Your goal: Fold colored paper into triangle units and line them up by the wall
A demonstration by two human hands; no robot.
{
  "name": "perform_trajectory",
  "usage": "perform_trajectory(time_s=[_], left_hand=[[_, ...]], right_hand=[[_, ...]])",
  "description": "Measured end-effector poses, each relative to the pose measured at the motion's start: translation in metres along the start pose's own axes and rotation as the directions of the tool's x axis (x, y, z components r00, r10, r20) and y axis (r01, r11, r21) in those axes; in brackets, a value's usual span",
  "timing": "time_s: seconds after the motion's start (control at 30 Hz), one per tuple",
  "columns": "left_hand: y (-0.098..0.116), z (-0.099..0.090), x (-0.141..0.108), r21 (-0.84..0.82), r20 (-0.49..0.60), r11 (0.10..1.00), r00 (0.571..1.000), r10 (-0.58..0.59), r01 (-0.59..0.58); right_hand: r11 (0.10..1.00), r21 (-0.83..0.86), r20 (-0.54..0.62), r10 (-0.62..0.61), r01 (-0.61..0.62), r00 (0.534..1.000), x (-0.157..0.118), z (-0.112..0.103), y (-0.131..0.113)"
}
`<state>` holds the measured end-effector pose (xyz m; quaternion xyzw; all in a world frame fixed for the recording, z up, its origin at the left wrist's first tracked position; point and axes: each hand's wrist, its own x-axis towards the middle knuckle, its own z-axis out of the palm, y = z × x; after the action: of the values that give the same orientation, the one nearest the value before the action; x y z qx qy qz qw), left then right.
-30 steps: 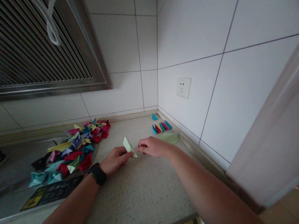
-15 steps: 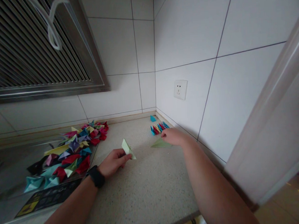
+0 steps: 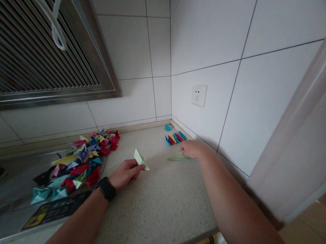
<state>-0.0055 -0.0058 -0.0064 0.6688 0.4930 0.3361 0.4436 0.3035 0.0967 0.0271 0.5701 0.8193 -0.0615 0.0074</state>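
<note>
My left hand (image 3: 126, 173), with a black watch on its wrist, pinches a pale green folded paper piece (image 3: 140, 159) between thumb and fingers. This piece stands tilted above the counter. To the right, my right hand (image 3: 191, 148) has its fingers curled down at the edge of a second green folded paper (image 3: 178, 156), low over the counter. The hand and wrist hide part of that paper. Just beyond it, a row of small red, blue and yellow folded papers (image 3: 175, 137) stands close together. A single blue folded piece (image 3: 167, 127) lies in the corner behind them.
A heap of many-coloured folded papers (image 3: 83, 159) covers the left side, on a dark glossy surface (image 3: 9, 217). White tiled walls meet at the counter's (image 3: 153, 206) back corner. A socket (image 3: 199, 95) is on the right wall; a metal range hood (image 3: 67, 68) hangs upper left.
The green paper by my right hand looks flatter and lower than before. My right hand has shifted slightly right. My left hand still holds its piece, and the view has moved a little.
</note>
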Motion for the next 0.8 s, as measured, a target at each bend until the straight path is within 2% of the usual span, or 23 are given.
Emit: perform_trajectory(time_s=[0.4, 0.5, 0.57, 0.63, 0.7, 0.8], left_hand=[[0.003, 0.0, 0.0, 0.068, 0.014, 0.998, 1.0, -0.009, 0.008], [0.005, 0.0, 0.0, 0.097, 0.029, 0.995, 1.0, -0.011, 0.008], [0.007, 0.001, -0.001, 0.106, 0.044, 0.994, 0.999, 0.002, -0.006], [0.008, 0.003, 0.0, 0.117, 0.051, 0.993, 0.999, 0.015, -0.021], [0.01, 0.006, 0.0, 0.125, 0.057, 0.991, 0.998, 0.028, -0.035], [0.012, 0.01, 0.0, 0.135, 0.079, 0.988, 0.995, 0.062, -0.072]], right_hand=[[0.998, -0.049, 0.061, 0.028, -0.025, 0.998, -0.008, -0.005, -0.002], [1.0, -0.007, 0.019, -0.004, 0.004, 1.0, -0.011, -0.012, -0.006], [0.994, 0.089, -0.079, -0.06, 0.067, 0.995, -0.013, -0.018, -0.016], [0.948, 0.238, -0.193, -0.166, 0.21, 0.967, -0.014, -0.021, -0.033], [0.838, 0.388, -0.272, -0.295, 0.385, 0.916, -0.015, -0.019, -0.057], [0.673, 0.507, -0.242, -0.489, 0.539, 0.838, -0.017, -0.006, -0.093]])
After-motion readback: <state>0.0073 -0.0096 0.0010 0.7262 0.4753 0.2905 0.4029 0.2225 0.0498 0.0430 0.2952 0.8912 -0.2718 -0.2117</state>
